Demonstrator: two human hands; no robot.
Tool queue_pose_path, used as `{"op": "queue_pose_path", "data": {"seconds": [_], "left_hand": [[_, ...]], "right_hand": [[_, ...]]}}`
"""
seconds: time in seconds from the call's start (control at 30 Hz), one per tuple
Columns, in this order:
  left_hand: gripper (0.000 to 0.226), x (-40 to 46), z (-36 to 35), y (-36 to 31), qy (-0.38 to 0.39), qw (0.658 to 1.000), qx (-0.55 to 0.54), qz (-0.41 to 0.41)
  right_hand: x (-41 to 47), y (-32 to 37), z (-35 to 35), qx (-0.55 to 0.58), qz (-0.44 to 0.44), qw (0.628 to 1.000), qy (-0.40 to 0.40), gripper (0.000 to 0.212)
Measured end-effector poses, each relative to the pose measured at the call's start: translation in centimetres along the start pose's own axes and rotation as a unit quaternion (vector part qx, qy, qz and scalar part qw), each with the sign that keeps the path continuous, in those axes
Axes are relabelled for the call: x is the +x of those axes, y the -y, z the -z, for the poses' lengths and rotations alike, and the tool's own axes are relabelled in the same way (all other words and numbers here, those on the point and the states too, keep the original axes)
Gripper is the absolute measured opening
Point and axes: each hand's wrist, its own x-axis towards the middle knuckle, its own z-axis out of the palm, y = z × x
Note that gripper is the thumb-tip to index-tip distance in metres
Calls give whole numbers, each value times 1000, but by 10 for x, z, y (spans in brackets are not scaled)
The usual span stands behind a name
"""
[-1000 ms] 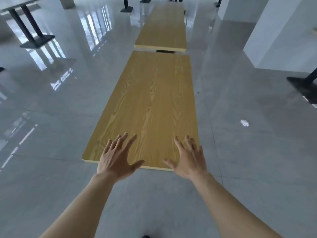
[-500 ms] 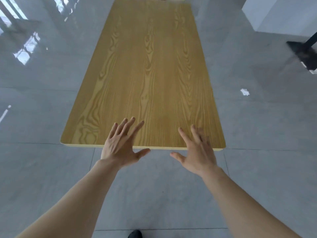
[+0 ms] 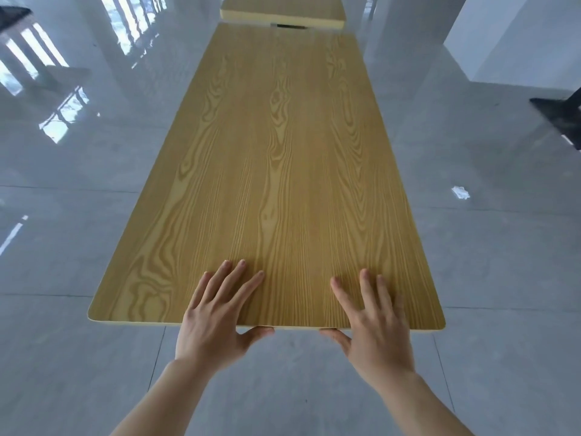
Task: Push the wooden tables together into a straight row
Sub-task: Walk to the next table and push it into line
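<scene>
Wood-grain laminate, yellow-tan, with a pale edge band: near wooden table (image 3: 283, 171), its tabletop long and rectangular with rounded corners, running away from the viewer down the middle of the view; nothing lies on it. Second wooden table (image 3: 283, 11), same finish, at the top of the view, end-on to the first; a narrow gap separates their short edges, with a dark part of the frame showing in it, and the far table's end sits slightly to the left of the near one's. Left hand (image 3: 213, 322): fingers spread and laid flat over the near short edge of the tabletop, thumb tucked below the edge; the grip is open, clasping nothing, palm against the edge. Right hand (image 3: 375, 325): same posture, fingers splayed on the surface, thumb under the edge, grip open. Both forearms bare, reaching in from the bottom. Floor (image 3: 78, 215): glossy grey tile with window reflections at left and a small white scrap (image 3: 460, 192) at right. White pillar (image 3: 515, 39), upper right. Black table base (image 3: 562, 114), right edge, partly cut off.
</scene>
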Motion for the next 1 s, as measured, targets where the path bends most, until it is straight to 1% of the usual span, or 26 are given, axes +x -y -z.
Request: {"op": "queue_pose_path", "data": {"seconds": [0.13,0.27,0.47,0.73,0.9,1.0], "left_hand": [[93,2,2,1,6,1000,-5,-4],[93,6,0,5,-5,1000,-15,-13],[95,28,1,9,9,1000,-9,-3],[94,57,1,19,5,1000,-7,-5],[95,77,3,26,5,1000,-10,-4],[95,88,5,31,5,1000,-17,1]], "right_hand": [[3,-1,3,-1,7,1000,14,90],[10,-1,4,9,10,1000,17,91],[33,-3,9,9,10,1000,23,91],[62,-5,12,-8,8,1000,8,88],[82,-2,16,2,2,1000,3,87],[93,-1,18,4,-8,1000,7,91]]}}
